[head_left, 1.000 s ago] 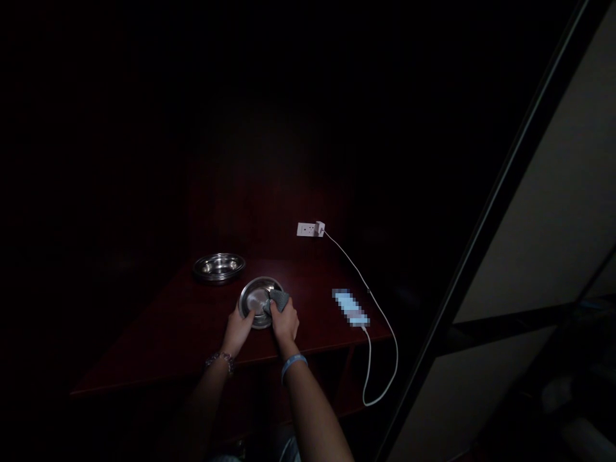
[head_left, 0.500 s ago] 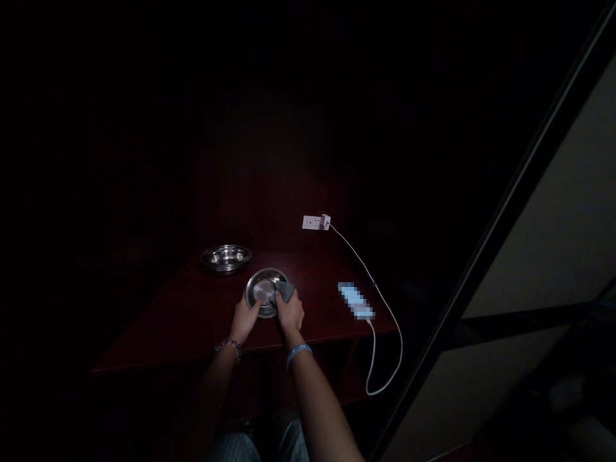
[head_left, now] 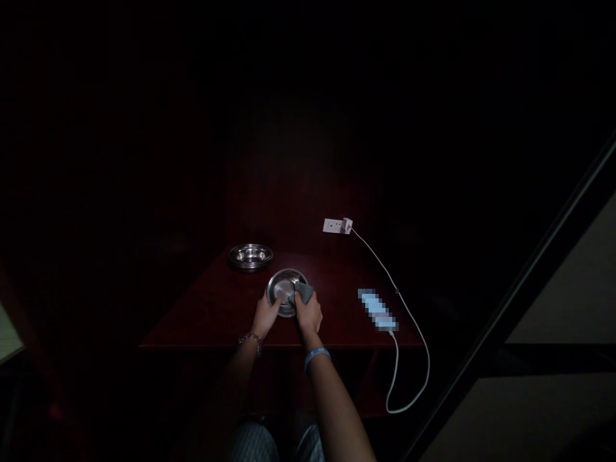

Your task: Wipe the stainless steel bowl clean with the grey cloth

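As my left hand (head_left: 266, 316) grips the bowl (head_left: 283, 289), my right hand (head_left: 309, 315), clutching a cloth (head_left: 304, 292), likely wipes; another stroke would need firm bracing.

Left hand (head_left: 264, 316) on a metal bowl (head_left: 283, 289), right hand (head_left: 310, 314) with a gray cloth (head_left: 305, 292) against it.

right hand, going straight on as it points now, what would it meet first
Probably the metal bowl, with the grey cloth in the right hand leading; depth is hard to judge here.
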Action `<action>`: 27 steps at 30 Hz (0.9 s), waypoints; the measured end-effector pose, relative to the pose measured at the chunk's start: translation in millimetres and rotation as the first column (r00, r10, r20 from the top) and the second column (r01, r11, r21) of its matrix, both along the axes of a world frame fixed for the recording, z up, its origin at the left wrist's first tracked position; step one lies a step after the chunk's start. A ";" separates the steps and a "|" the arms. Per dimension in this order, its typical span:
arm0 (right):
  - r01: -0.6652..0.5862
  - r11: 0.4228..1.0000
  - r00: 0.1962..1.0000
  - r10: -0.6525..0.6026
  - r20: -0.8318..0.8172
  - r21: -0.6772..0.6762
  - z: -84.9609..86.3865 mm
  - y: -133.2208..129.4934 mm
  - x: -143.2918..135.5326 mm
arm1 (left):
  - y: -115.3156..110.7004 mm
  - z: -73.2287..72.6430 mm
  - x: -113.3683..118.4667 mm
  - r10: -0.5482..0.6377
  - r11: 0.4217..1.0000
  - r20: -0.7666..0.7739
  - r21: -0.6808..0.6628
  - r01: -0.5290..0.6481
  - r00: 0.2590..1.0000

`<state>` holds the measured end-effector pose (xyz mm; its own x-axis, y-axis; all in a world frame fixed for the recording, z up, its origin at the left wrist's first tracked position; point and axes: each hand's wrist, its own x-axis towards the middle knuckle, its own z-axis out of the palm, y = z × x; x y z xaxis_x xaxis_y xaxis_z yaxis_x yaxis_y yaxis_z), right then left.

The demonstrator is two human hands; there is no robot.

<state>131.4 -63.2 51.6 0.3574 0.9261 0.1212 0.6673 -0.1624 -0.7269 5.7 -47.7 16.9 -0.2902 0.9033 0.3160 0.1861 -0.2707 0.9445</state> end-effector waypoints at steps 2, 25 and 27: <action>-0.003 1.000 1.000 0.003 0.003 -0.004 -0.2 1.0 0.4 | 1.2 -1.2 0.0 -0.003 1.000 0.014 0.008 0.003 1.000; 0.004 1.000 1.000 -0.003 0.002 -0.005 -0.8 -0.6 -0.8 | -0.6 1.1 -1.7 0.005 0.999 -0.026 -0.033 -0.006 1.000; 0.004 1.000 1.000 -0.004 -0.001 -0.004 -0.5 -0.9 -0.6 | 0.0 -0.1 -1.9 0.000 1.000 -0.033 -0.024 0.000 0.999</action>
